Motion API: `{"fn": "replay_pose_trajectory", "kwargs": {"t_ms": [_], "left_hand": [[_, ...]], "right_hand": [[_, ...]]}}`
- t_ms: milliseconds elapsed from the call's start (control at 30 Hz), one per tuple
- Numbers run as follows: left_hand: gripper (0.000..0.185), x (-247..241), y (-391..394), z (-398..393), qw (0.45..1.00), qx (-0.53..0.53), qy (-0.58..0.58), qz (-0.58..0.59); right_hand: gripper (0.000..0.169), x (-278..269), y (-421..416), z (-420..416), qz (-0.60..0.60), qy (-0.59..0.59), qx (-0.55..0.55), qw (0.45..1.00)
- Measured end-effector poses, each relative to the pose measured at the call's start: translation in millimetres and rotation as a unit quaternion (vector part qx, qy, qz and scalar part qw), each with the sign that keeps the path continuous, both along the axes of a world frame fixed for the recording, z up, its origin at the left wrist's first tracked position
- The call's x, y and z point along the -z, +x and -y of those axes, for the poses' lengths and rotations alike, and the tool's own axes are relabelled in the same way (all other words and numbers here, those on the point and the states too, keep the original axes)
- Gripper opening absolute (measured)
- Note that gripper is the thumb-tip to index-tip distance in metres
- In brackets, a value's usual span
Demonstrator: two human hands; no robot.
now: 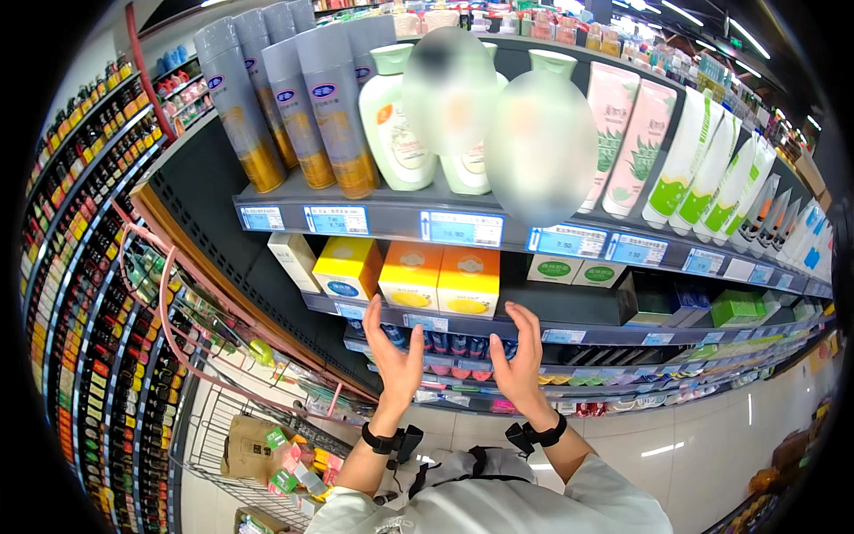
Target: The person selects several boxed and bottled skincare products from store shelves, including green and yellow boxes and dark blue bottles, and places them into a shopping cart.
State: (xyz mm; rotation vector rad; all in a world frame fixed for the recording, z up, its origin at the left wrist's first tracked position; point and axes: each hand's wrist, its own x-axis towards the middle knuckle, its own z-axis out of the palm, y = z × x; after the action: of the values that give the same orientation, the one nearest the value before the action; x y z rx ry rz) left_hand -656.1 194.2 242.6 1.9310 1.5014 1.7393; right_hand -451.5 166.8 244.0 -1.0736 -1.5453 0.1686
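My left hand [395, 354] is raised with its fingers apart, just below and in front of the left orange-and-yellow box [410, 277] on the second shelf. My right hand [520, 354] is also raised and holds nothing, at the right of the second orange-and-yellow box [469, 282]. The two boxes stand side by side. To their left are a yellow box [347, 268] and a slim white box [292, 261]. On the top shelf above stand grey-and-gold spray cans [337, 113], a pale green bottle [397, 127], pink tubes [640, 147] and white-and-green tubes [684, 160]. Two blurred patches hide part of that row.
Price tags line the shelf edge [462, 228]. Further right on the second shelf are white-and-green boxes [554, 268] and green boxes [737, 307]. A wire shopping cart [213, 427] with a cardboard box [248, 448] and colourful packages stands at lower left, near a pink metal rack [167, 300].
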Motion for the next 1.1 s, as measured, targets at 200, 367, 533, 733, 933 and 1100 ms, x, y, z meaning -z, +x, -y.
{"fn": "replay_pose_trajectory", "kwargs": {"t_ms": [200,367,533,733,933,1100], "left_hand": [[0.083,2.8,-11.0,-17.7,0.996,0.060,-0.053,0.032],[0.084,-16.2,-18.7,-20.6,0.994,0.078,-0.078,0.018],[0.079,-16.8,-22.5,-26.3,0.992,0.089,-0.084,0.033],[0.079,-25.6,-23.6,-28.2,0.992,0.078,-0.089,0.053],[0.077,-14.2,-25.9,-32.1,0.986,0.112,-0.066,0.104],[0.074,-5.2,-22.3,-33.2,0.974,0.149,-0.047,0.166]], "right_hand": [[0.061,-9.8,-22.0,-17.0,0.062,-0.046,0.075,0.994],[0.067,-19.6,-31.0,-21.3,0.121,-0.085,0.099,0.984],[0.066,-20.4,-39.2,-23.1,0.111,-0.088,0.103,0.984],[0.066,-16.3,-43.9,-27.2,0.101,-0.060,0.119,0.986],[0.067,-8.3,-43.3,-27.9,0.087,-0.034,0.121,0.988],[0.066,-6.8,-44.1,-27.0,0.060,-0.021,0.113,0.992]]}}
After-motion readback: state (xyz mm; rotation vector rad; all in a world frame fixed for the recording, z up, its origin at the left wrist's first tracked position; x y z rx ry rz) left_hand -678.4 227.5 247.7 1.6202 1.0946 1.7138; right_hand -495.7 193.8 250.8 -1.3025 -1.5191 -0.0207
